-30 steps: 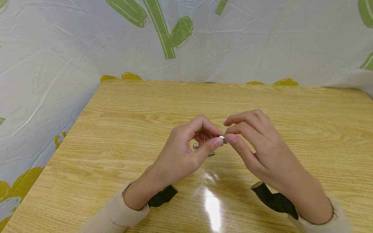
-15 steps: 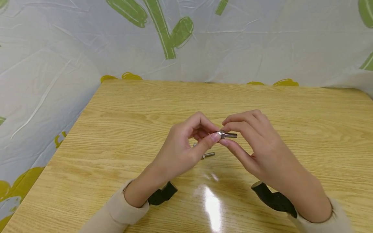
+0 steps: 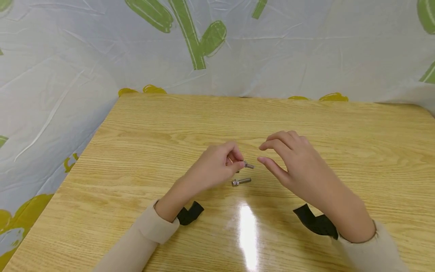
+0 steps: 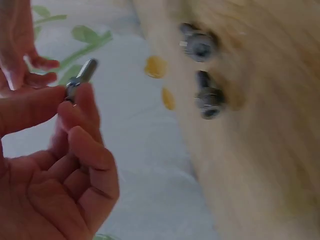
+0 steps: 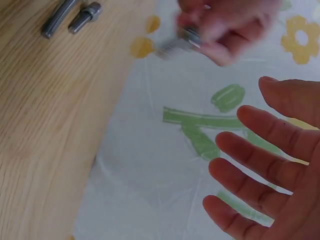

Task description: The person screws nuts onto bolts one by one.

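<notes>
My left hand [image 3: 215,164] pinches a metal bolt [image 3: 249,166] between thumb and forefinger, its threaded end pointing right. In the left wrist view, a nut or collar shows on this bolt [image 4: 85,74] near the fingertips; its head is hidden by them. Apart from it, my right hand [image 3: 297,168] holds nothing, its fingers loosely bent and the thumb spread away. Below the left fingertips, a second bolt [image 3: 242,182] lies on the table. A third bolt [image 4: 200,46] lies close by, mostly hidden behind the left hand in the head view.
The wooden table [image 3: 170,121] reaches back to a pale sheet [image 3: 272,56] printed with green and yellow plant shapes. Black wrist straps [image 3: 316,223] sit below both hands. Light glares off the tabletop [image 3: 248,234] near the front.
Both hands were together at the bolt. My right fingers have let go of it, and my left hand has moved left and down with it, uncovering more of the lying bolt.
</notes>
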Demonstrator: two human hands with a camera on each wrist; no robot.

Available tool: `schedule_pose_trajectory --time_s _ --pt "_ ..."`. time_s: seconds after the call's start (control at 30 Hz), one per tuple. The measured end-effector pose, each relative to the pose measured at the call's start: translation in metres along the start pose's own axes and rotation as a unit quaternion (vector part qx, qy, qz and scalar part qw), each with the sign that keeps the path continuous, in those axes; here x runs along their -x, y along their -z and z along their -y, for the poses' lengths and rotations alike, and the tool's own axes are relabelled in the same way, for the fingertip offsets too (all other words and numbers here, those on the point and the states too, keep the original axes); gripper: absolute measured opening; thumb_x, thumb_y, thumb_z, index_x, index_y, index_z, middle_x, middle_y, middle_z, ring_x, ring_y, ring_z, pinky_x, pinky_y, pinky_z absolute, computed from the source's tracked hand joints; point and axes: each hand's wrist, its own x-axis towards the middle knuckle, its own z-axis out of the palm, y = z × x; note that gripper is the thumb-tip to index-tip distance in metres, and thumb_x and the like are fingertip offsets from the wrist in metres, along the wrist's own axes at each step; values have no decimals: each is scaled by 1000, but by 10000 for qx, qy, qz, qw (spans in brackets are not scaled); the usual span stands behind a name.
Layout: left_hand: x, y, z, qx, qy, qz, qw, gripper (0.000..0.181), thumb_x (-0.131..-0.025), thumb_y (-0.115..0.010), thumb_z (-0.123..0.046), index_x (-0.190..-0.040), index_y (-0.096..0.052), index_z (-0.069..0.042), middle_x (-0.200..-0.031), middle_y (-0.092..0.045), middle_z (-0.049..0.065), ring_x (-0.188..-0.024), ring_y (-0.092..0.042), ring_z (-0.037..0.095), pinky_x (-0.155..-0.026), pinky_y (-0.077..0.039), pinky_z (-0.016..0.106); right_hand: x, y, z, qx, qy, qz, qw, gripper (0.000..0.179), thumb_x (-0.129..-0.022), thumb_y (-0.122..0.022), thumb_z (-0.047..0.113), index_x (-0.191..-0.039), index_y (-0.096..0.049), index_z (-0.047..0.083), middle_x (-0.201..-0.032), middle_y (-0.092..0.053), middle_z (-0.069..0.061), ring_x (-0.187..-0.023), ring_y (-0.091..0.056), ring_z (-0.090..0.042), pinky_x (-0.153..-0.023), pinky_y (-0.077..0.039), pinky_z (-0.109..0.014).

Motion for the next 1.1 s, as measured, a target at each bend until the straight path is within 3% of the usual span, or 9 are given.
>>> schedule_pose_trajectory --time_s 0.13,0.23,0.37,0.67,0.8,0.9,0.97,1.0,1.1 --pt "-8 -6 15 -911 272 345 9949 7 -90 -61 -18 -90 -57 -13 -78 -60 -2 -63 -51 11 -55 -41 22 3 -1 -6 -57 -72 80 9999 52 -97 -33 47 -97 -63 5 -99 -61 -8 -93 -56 -28 -78 -43 -46" --pt "-10 -10 23 -1360 342 440 9891 7 -89 -62 -18 -89 -58 -13 -74 -57 -2 -62 -48 11 -55 -40 22 4 0 -7 -67 -118 185 9997 35 -97 -47 37 -97 -64 7 -100 -62 -7 -95 -56 -27 -80 -43 -46" --pt "-12 -14 28 -1637 381 517 9844 7 -89 -63 -18 -87 -58 -13 -73 -55 -3 -62 -47 11 -55 -38 22 4 2 -5 -65 -256 355 9990 14 -88 -64 18 -98 -64 8 -101 -62 -5 -96 -56 -25 -82 -43 -46" --pt "-10 -16 30 -2074 264 493 9767 8 -88 -64 -13 -84 -57 -12 -79 -58 -2 -66 -49 13 -58 -41 24 5 3 -3 -211 -468 601 9969 14 -89 -63 17 -100 -63 9 -104 -63 -4 -102 -57 -23 -86 -47 -40" --pt "-5 -8 26 -2113 0 214 9772 6 -91 -60 -15 -87 -61 -11 -79 -60 -3 -67 -51 12 -62 -44 24 12 7 -7 -271 -747 696 9944 22 -90 -62 18 -109 -62 8 -115 -61 -6 -111 -53 -25 -92 -44 -42" --pt "2 3 26 -2150 -604 -333 9742 13 -95 -54 -17 -93 -65 -11 -85 -64 -3 -75 -56 12 -70 -48 26 21 7 -13 -135 -662 698 9953 32 -93 -58 22 -120 -58 6 -127 -56 -10 -121 -48 -29 -98 -39 -44" --pt "7 9 29 -2363 -1146 -714 9623 18 -97 -50 -19 -100 -66 -11 -94 -66 -2 -88 -60 14 -80 -50 29 29 6 -18 39 -476 779 9958 39 -95 -53 26 -128 -53 6 -135 -50 -11 -129 -42 -30 -106 -32 -43" --pt "10 12 31 -2535 -1450 -885 9523 21 -98 -48 -19 -105 -66 -11 -101 -67 -1 -95 -61 15 -86 -49 31 33 5 -20 156 -375 864 9954 43 -97 -50 29 -133 -49 6 -138 -47 -12 -133 -37 -30 -110 -27 -42" --pt "17 19 41 -3388 -2140 -1151 9090 30 -99 -43 -22 -119 -62 -11 -121 -62 3 -119 -54 20 -104 -40 36 46 0 -27 581 -99 1206 9909 55 -99 -40 40 -143 -35 8 -148 -34 -13 -142 -20 -27 -118 -10 -37"
